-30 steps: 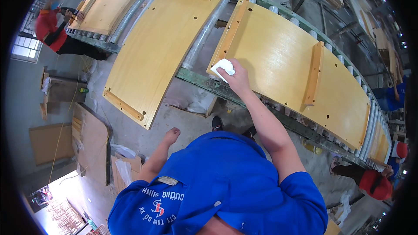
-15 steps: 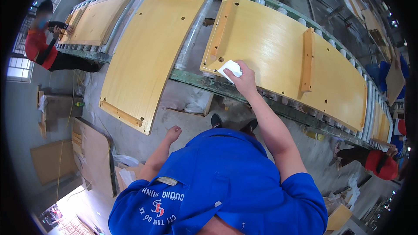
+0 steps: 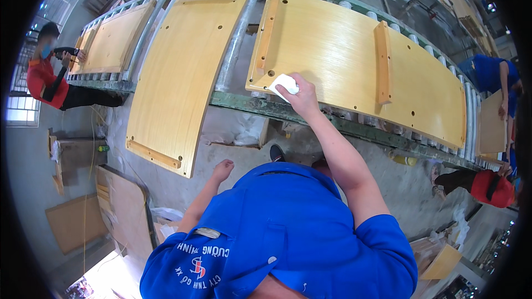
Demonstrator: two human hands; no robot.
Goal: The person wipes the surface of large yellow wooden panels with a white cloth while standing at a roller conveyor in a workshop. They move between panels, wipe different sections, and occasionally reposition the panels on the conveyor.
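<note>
My right hand (image 3: 303, 99) grips a folded white cloth (image 3: 285, 85) at the near left corner of a yellow wooden panel (image 3: 327, 38). Beside the cloth, a dark round hole (image 3: 271, 73) shows in the panel. A wooden strip (image 3: 268, 33) runs along the panel's left end, and another strip (image 3: 383, 63) crosses it further right. My left hand (image 3: 223, 170) hangs over the floor with its fingers curled and nothing visible in them. Closest to it is the lower end of a second, long yellow panel (image 3: 172, 99), not touched by the hand.
Both panels lie across a roller conveyor with a green rail (image 3: 260, 106). At far left a person in red (image 3: 41, 80) works at another panel (image 3: 119, 38). On the right are a person in blue (image 3: 490, 74), a brown board (image 3: 492, 124) and another person in red (image 3: 493, 188).
The view has shifted slightly. My right hand and the cloth stay at the same panel corner. At right, the person in blue and the brown board have come further into view.
</note>
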